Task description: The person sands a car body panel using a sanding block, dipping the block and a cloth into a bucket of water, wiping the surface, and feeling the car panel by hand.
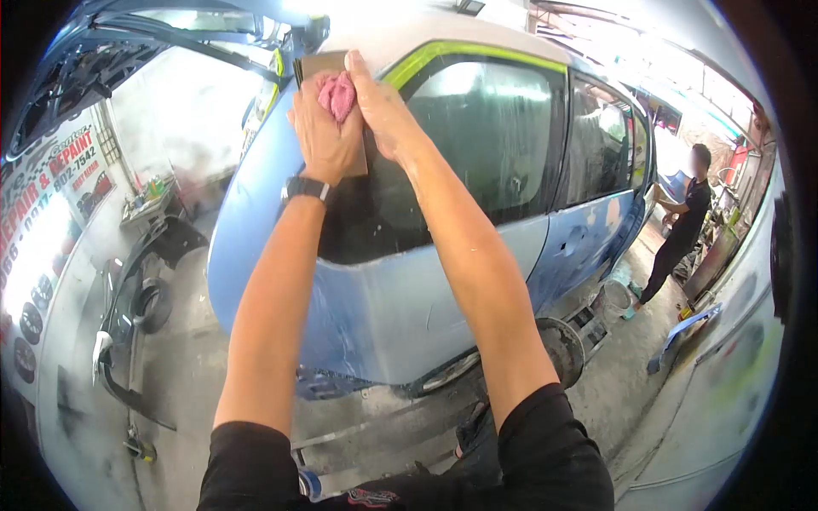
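My left hand (325, 140) is raised at the car's rear corner, fingers wrapped round a crumpled pink cloth (337, 95). Close beside it, my right hand (381, 111) touches the cloth's right side with its thumb pointing up; its fingers are partly hidden. A flat brown sheet (328, 65) lies behind both hands, by the edge of the dark side window (486, 128). Light blue and whitish patches cover the car body (392, 315). Yellow-green tape (422, 56) runs along the top of the window frame.
A person in dark clothes (692, 209) stands at the car's far side end, near a bucket (615, 298). A black bumper (115, 324) and a tire (153, 305) are on the left floor. The raised tailgate (170, 34) hangs at upper left. A wheel hub (560, 349) shows below the car.
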